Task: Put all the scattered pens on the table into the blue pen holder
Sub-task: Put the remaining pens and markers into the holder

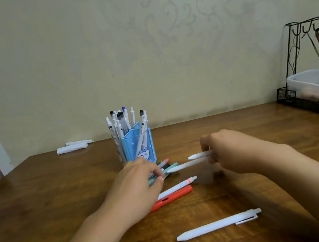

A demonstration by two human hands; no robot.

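Note:
The blue pen holder (137, 145) stands at the table's middle back with several white pens upright in it. My right hand (230, 151) grips two white pens (190, 163), tips pointing left, just above the table to the holder's right. My left hand (137, 185) lies over a small bunch of pens (166, 164) in front of the holder, fingers curled on them. A white pen with an orange band (177, 187) and a red pen (175, 198) lie beside that hand. Another white pen (219, 224) lies alone nearer me.
Two rolled white papers (73, 147) lie at the back left of the wooden table (42, 202). A black wire rack (314, 75) holding a clear plastic box (315, 83) stands at the back right corner. The wall runs close behind.

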